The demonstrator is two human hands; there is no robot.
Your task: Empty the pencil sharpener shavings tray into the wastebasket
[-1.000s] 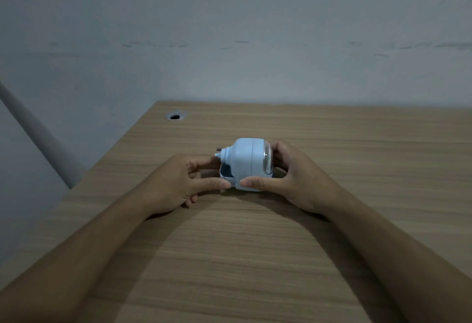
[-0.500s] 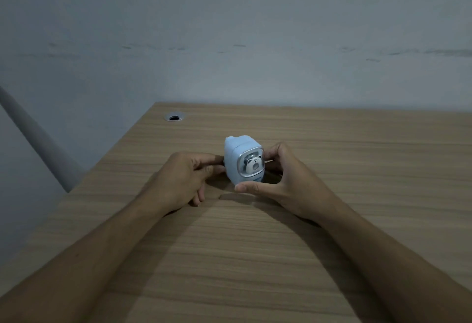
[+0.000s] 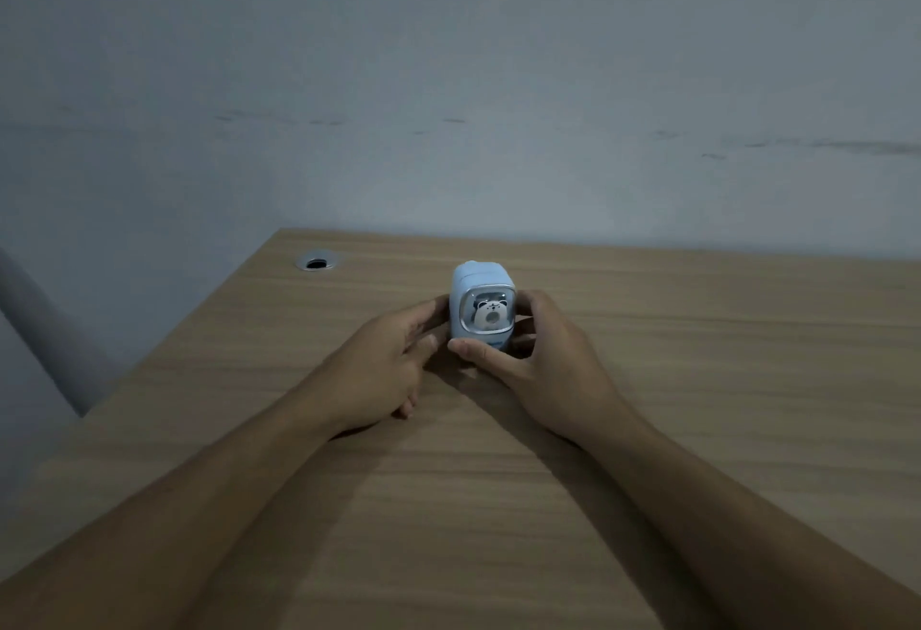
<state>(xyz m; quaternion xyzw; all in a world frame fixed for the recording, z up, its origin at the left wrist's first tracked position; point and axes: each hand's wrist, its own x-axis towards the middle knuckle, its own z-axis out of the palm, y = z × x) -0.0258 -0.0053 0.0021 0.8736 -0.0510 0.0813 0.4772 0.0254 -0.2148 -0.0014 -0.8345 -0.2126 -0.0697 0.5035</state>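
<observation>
A small light-blue pencil sharpener [image 3: 471,280] stands upright on the wooden desk [image 3: 697,380], its panda-face front turned toward me. My right hand [image 3: 543,360] grips it from the right, thumb across the lower front edge and fingers behind. On the other side my left hand [image 3: 383,365] rests against its left flank, fingertips touching the body and thumb near the bottom corner. The shavings tray is hidden behind my thumbs. No wastebasket is in view.
A round cable grommet [image 3: 316,262] sits near the desk's far left corner. The desk's left edge runs diagonally past a grey pipe [image 3: 45,330]. A bare grey wall [image 3: 448,106] rises behind the desk.
The sharpener was lying on its side a second ago; it has been turned upright with its front toward me. Both hands stayed on it.
</observation>
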